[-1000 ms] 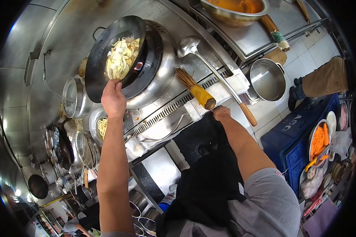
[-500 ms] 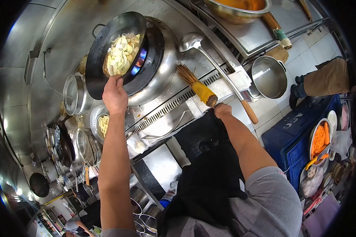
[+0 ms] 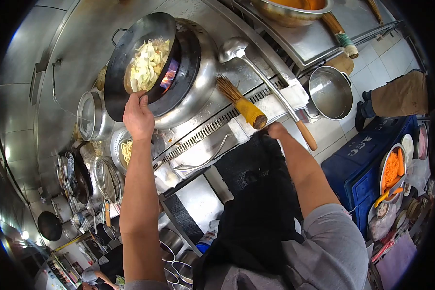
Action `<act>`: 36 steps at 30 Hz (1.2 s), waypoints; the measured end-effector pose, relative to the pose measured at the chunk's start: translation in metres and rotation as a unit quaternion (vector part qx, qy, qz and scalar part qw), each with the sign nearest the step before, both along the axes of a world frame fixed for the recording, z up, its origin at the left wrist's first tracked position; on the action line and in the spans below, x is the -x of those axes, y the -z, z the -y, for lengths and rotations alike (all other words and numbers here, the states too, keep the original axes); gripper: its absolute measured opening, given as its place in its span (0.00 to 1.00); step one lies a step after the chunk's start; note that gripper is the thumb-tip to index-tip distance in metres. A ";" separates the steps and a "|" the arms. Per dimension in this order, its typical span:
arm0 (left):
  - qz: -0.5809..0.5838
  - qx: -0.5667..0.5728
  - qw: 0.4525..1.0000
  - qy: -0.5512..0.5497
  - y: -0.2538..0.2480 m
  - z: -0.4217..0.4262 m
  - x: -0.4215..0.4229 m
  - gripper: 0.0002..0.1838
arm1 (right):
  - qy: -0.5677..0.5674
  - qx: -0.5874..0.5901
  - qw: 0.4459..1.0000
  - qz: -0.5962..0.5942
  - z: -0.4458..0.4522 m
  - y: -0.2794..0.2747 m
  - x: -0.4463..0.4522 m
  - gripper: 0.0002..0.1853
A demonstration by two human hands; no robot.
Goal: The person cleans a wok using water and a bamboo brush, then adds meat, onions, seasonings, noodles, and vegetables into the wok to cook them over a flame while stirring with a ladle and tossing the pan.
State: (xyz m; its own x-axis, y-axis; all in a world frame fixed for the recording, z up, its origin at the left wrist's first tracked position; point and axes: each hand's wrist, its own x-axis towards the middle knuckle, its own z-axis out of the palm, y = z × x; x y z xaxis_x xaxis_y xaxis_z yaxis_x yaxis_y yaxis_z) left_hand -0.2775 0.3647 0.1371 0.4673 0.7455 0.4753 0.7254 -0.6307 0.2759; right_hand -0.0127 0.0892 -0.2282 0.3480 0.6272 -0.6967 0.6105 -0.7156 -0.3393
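A black wok is tilted over the round burner, with chopped cabbage inside. My left hand pinches the wok's near rim. Flames show beneath the raised side. My right hand is at the counter's front edge, below the butt of a yellow-wrapped bamboo brush; its fingers are mostly hidden. A long ladle with a wooden handle lies to the right of the brush.
A metal pot stands at the right, and a bowl of orange liquid at the top. Noodles in a colander, strainers and a blue crate surround the stove. Another person's leg is at the right; another person works lower left.
More flame shows under the wok than a second ago. My left hand stays on the rim. My right hand has drawn slightly away from the brush's butt.
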 end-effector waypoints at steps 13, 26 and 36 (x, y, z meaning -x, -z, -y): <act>0.007 -0.020 1.000 0.010 0.005 -0.003 0.004 0.07 | -0.115 -0.013 0.990 0.085 -0.008 -0.056 -0.012 0.23; 0.021 -0.024 0.999 0.011 -0.004 -0.008 0.007 0.06 | -0.125 -0.003 0.979 0.160 -0.007 -0.048 -0.004 0.25; 0.033 -0.010 0.999 -0.002 -0.007 -0.007 0.008 0.05 | -0.103 0.034 0.992 0.056 -0.012 -0.039 -0.012 0.31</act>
